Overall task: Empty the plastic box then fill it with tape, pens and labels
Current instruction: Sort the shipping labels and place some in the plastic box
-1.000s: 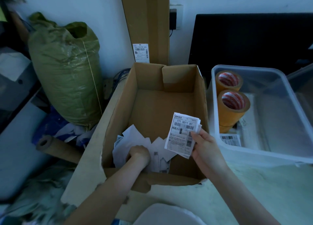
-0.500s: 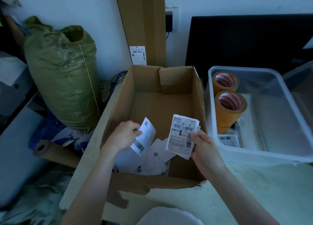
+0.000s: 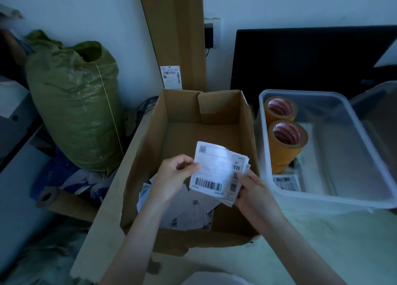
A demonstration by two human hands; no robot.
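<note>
A clear plastic box (image 3: 365, 147) stands at the right with two rolls of brown tape (image 3: 285, 143) at its left end and a label (image 3: 286, 182) on its floor. Over the open cardboard box (image 3: 146, 156), my right hand (image 3: 251, 190) grips a stack of white barcode labels (image 3: 238, 173). My left hand (image 3: 174, 175) pinches the left edge of another label (image 3: 211, 168), laid on top of that stack. More loose labels (image 3: 193, 214) lie at the near end of the cardboard box, partly hidden by my left arm.
A stuffed green sack (image 3: 79, 108) stands at the left against the wall. A tall flat carton (image 3: 174, 35) leans behind the cardboard box. A black panel (image 3: 311, 57) stands behind the plastic box. A cardboard tube (image 3: 64, 203) lies on the floor at the left.
My left hand lifted a label out of the cardboard box and brought it right, onto the stack in my right hand. The right hand stayed nearly still.
</note>
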